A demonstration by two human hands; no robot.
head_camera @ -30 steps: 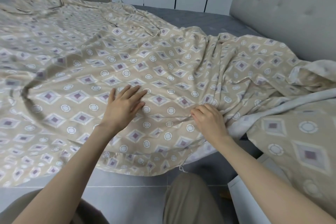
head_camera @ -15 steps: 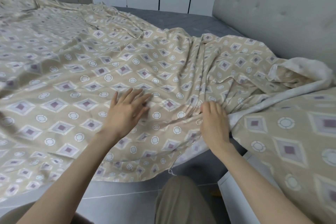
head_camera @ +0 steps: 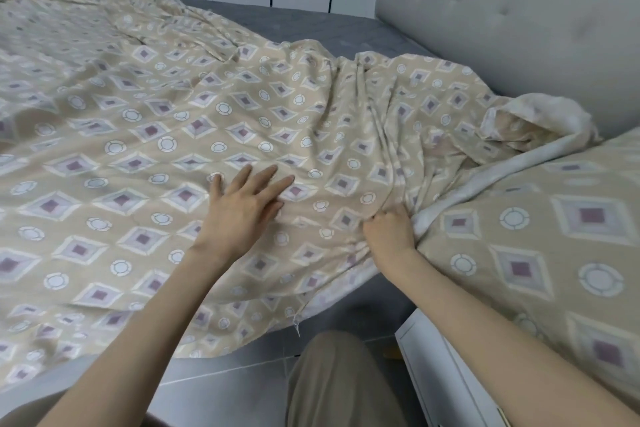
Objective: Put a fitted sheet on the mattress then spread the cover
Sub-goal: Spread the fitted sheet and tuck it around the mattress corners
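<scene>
1. Two arms are in shot, and both are bare all the way up from the frame's lower edge: left forearm (head_camera: 145, 322), right forearm (head_camera: 485, 315), slim and smooth.
2. The left hand (head_camera: 242, 208) is bare as well, with long, slender fingers. The nails are too blurred to judge.
3. The right hand (head_camera: 389, 230) is also bare, and only its back and knuckles show.
4. At bottom centre is a trouser leg (head_camera: 346, 381) in plain khaki-brown cloth, matte, with soft lengthwise folds.
5. In the lower left corner there is a duller grey-brown patch (head_camera: 20, 406). It is blurred, and whether it is the other leg cannot be told.
</scene>
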